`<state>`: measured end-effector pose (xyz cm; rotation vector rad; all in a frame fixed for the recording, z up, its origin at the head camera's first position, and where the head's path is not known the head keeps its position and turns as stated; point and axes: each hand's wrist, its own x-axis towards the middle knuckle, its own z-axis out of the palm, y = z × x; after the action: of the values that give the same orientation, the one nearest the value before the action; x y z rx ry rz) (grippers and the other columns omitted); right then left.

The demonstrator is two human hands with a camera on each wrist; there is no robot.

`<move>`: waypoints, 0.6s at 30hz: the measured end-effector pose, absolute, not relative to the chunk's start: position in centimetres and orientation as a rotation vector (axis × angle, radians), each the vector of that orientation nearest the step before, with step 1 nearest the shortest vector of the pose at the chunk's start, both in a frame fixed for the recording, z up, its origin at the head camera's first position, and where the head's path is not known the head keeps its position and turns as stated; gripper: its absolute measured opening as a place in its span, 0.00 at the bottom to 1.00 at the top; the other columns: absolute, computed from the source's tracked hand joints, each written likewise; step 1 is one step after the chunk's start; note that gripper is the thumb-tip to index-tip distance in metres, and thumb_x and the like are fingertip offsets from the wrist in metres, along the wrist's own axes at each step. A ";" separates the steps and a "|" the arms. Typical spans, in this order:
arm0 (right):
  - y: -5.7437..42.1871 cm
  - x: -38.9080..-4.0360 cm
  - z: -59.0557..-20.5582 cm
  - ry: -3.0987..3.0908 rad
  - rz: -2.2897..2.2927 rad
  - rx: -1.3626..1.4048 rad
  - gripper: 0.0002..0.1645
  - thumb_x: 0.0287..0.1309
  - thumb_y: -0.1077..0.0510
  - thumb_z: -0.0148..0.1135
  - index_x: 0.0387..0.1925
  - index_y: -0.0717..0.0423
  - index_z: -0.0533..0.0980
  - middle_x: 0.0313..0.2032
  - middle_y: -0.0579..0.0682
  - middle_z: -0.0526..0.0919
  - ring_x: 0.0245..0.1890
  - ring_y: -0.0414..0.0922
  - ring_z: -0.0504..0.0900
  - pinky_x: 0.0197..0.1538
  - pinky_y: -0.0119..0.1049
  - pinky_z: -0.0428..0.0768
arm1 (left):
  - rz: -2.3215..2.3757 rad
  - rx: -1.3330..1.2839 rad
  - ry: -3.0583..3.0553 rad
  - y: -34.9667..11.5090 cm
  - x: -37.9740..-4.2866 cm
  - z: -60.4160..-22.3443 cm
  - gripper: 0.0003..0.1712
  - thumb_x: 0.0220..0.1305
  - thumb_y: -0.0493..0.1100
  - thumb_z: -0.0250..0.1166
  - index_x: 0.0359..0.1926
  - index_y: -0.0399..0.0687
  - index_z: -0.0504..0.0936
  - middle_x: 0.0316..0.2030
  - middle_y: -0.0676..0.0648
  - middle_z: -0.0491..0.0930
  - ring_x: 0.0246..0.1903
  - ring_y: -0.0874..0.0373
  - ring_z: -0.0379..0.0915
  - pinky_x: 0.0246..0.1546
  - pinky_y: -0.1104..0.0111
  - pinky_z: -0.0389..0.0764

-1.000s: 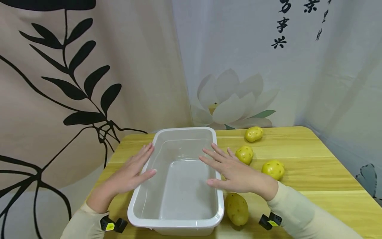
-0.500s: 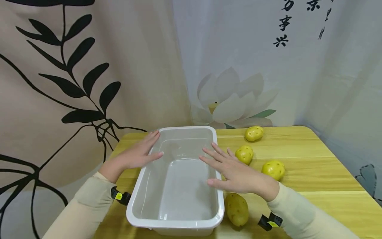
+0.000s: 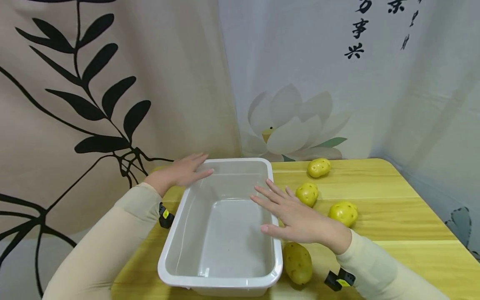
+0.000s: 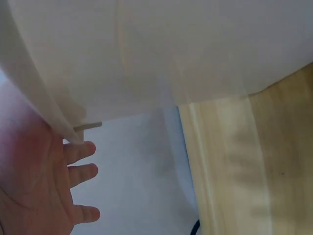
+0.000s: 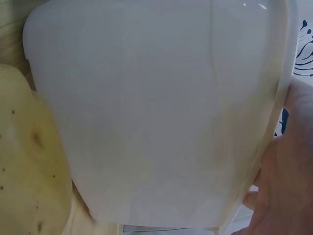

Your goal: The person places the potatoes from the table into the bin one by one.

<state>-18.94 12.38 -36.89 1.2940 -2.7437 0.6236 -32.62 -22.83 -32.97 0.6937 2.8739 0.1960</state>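
A white plastic basin (image 3: 221, 281) stands on the wooden table, its inside bare. At its far left corner, my left hand (image 3: 180, 171) lies over the rim with fingers straight and thumb stretched inward. In the left wrist view, the palm and fingers (image 4: 82, 172) sit beside the basin's outer wall (image 4: 171, 54). My right hand (image 3: 294, 214) rests across the right rim, fingers spread over the opening. In the right wrist view, that hand (image 5: 286, 171) is at the rim. A large potato (image 3: 297, 263) lies close against the basin's right side, below my right hand.
Three more yellow potatoes lie to the right: a far potato (image 3: 319, 167), a middle potato (image 3: 307, 194) by my right fingers, and another potato (image 3: 343, 213) beyond my wrist. A printed curtain (image 3: 187, 83) hangs behind the wooden table (image 3: 405, 225).
My left hand has slid away from me along the left rim to the basin's far corner, its forearm following. The right hand and the potatoes have stayed in place.
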 end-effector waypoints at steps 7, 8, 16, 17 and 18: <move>12.3 -18.9 -36.8 -2.751 0.650 1.296 0.42 0.66 0.31 0.45 0.75 0.32 0.43 0.75 0.36 0.38 0.74 0.48 0.32 0.67 0.67 0.41 | 0.167 0.675 2.852 -21.2 -34.3 -33.1 0.50 0.65 0.75 0.39 0.76 0.49 0.48 0.74 0.41 0.49 0.72 0.42 0.43 0.68 0.46 0.48; 12.2 -18.9 -36.8 -2.750 0.654 1.299 0.42 0.66 0.31 0.45 0.75 0.32 0.43 0.75 0.37 0.38 0.74 0.48 0.32 0.67 0.67 0.41 | 0.179 0.667 2.851 -21.2 -34.3 -33.3 0.50 0.65 0.76 0.39 0.76 0.50 0.47 0.74 0.41 0.48 0.72 0.42 0.43 0.68 0.46 0.48; 12.3 -18.8 -36.9 -2.730 0.663 1.299 0.42 0.67 0.32 0.46 0.75 0.35 0.45 0.75 0.38 0.39 0.74 0.49 0.33 0.66 0.68 0.42 | 0.378 0.615 2.841 -21.0 -34.0 -34.2 0.48 0.63 0.78 0.39 0.77 0.62 0.43 0.75 0.47 0.43 0.73 0.45 0.38 0.67 0.42 0.47; 12.3 -18.8 -37.0 -2.728 0.673 1.296 0.42 0.67 0.33 0.46 0.75 0.35 0.45 0.75 0.38 0.39 0.74 0.49 0.33 0.66 0.68 0.42 | 0.382 0.621 2.852 -20.9 -33.9 -34.2 0.47 0.63 0.78 0.38 0.76 0.64 0.43 0.75 0.47 0.42 0.73 0.45 0.38 0.67 0.41 0.47; 12.4 -18.8 -37.0 -2.727 0.680 1.292 0.42 0.67 0.33 0.46 0.75 0.34 0.45 0.75 0.37 0.39 0.74 0.49 0.33 0.66 0.69 0.42 | 0.380 0.628 2.865 -20.8 -33.8 -34.2 0.46 0.64 0.77 0.38 0.76 0.65 0.43 0.76 0.48 0.41 0.73 0.44 0.38 0.66 0.41 0.47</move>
<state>-18.75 12.38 -36.99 1.2924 -2.7268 0.6796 -33.78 -20.80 -34.22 0.6283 2.8646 0.3804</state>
